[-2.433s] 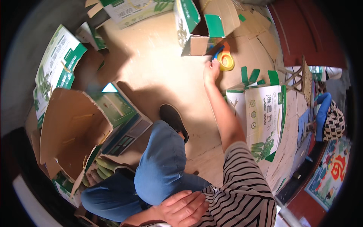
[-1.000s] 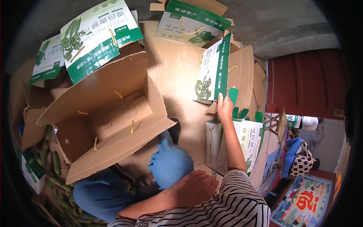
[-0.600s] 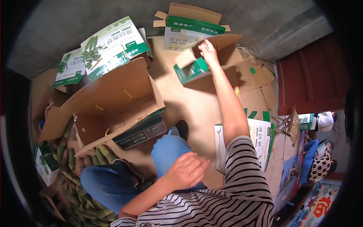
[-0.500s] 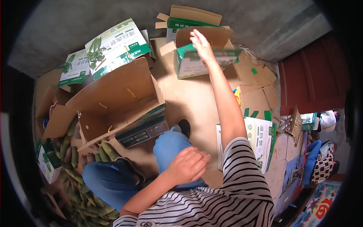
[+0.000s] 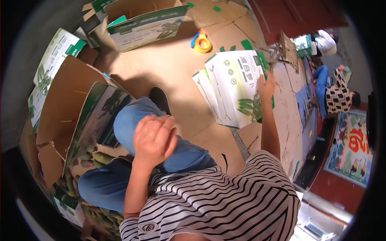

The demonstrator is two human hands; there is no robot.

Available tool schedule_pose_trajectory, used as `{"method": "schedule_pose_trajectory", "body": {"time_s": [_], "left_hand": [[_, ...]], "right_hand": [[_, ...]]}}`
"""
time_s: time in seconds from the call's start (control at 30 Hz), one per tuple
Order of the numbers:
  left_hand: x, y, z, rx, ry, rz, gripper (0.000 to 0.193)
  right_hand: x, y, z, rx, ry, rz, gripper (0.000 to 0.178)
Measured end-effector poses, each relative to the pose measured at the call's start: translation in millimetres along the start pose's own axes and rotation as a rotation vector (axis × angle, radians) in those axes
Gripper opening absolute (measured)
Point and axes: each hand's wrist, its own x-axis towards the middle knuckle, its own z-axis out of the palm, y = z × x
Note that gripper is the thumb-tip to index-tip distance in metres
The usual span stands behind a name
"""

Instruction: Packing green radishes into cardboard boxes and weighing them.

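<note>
My right hand [image 5: 267,85] grips the right edge of a flattened white and green carton [image 5: 237,86]. This carton lies fanned over another folded sheet on the brown floor covering. My left hand [image 5: 155,138] hovers by my bent knee, its fingers curled in and nothing visible in them. An open carton [image 5: 60,106] stands at the left beside my knees, its brown inside facing up. At the upper left stands a second open carton [image 5: 148,30] with a green and white front panel. A yellow tape roll [image 5: 202,43] with a blue part sits beyond the flattened carton.
Long green radishes [image 5: 100,221] lie heaped at the lower left. More printed cartons [image 5: 50,72] lean at the far left. A wooden stool [image 5: 287,52] stands at the upper right, near a red door [image 5: 293,14]. Another person [image 5: 335,96] is at the right.
My right hand has come from the far open carton to the flattened carton and taken its edge. The view has swung right. My left hand remains curled near my knee.
</note>
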Motion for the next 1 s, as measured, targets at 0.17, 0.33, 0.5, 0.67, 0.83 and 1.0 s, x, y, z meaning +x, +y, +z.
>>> {"method": "schedule_pose_trajectory", "body": {"time_s": [0.17,0.33,0.5,0.67,0.83,1.0], "left_hand": [[-2,7,6,0.074,-0.028,-0.020,0.030],[-4,9,6,0.086,-0.025,-0.011,0.029],[-4,13,9,0.139,-0.040,-0.027,0.029],[1,15,7,0.168,-0.049,-0.015,0.028],[2,13,12,0.158,-0.038,-0.015,0.028],[4,15,13,0.175,-0.047,-0.006,0.028]], "right_hand": [[-70,149,-13,-0.057,-0.315,0.740,0.088],[-100,205,-7,0.090,-0.423,1.039,0.103],[-99,193,-10,0.271,-0.636,1.039,0.096],[-78,120,-31,0.402,-0.974,1.045,0.089],[-95,101,2,0.996,-0.859,0.976,0.076],[-90,65,-9,1.234,-0.750,1.037,0.066]]}}
